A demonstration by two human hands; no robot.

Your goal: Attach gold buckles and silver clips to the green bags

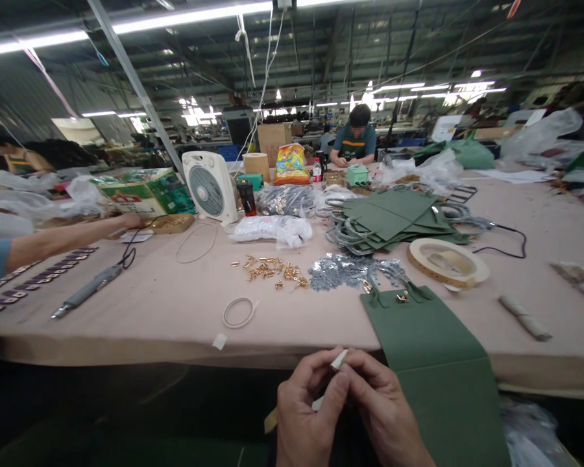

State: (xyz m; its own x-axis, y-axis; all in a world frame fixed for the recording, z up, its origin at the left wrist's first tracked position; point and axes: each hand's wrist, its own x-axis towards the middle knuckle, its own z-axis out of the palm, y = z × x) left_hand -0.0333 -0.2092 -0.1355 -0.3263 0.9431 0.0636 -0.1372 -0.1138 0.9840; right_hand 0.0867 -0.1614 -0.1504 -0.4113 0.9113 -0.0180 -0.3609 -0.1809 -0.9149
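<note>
Just off the table's front edge, my left hand [307, 408] and my right hand [382, 405] meet, fingertips pinched together. Between them they hold a small white strip [339, 360], perhaps tape or paper; its lower part is hidden by my thumbs. A yellowish end [270, 421] shows beside my left hand, and I cannot tell what it belongs to. Close to my right hand, a green bag panel [438, 363] with short straps and gold hardware [402, 297] hangs over the table edge. A small white scrap [219, 341] sticks near the front edge.
Gold fittings [272, 269] and grey metal pieces [343, 269] lie mid-table. Behind are stacked green panels [399, 217], a tape roll [448, 263] and a fan [210, 188]. A soldering-iron-like tool [87, 290] lies left, near a co-worker's arm [68, 240]. Another person [355, 139] sits opposite.
</note>
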